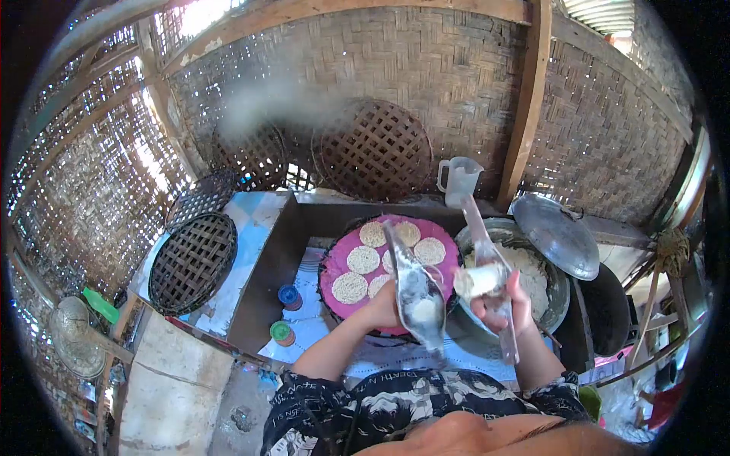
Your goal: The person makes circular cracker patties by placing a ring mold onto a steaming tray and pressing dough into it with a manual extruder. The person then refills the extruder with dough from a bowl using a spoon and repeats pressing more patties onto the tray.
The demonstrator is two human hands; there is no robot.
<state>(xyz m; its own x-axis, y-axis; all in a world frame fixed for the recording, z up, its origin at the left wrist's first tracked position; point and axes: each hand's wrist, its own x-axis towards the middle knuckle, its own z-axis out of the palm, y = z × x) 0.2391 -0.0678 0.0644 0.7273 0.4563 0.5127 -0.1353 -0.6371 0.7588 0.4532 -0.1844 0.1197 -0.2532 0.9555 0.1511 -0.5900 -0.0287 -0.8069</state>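
Note:
My left hand [385, 305] is closed on a long, greyish scoop-shaped tool [411, 283], tilted and smeared with white. A pale round patch lies near its lower end. On the other side, my right hand [508, 306] is closed round a long, flat, pale paddle [479, 232]. A white cylindrical piece [479, 281] is at that hand too; whether it is gripped or stuck to the paddle I cannot tell. Below and left of the tools, several round, pale, grainy cakes [363, 260] lie on a pink cloth [339, 262]. A large metal pot [561, 300] beside my right hand contains white, crumbly stuff.
A metal lid [557, 235] leans on the pot's rim. Behind stands a clear plastic jug [460, 178]. Two small jars, one blue-topped [290, 296] and one green-topped [282, 333], sit at the left. Woven trays [194, 262] lie left and lean on the wall.

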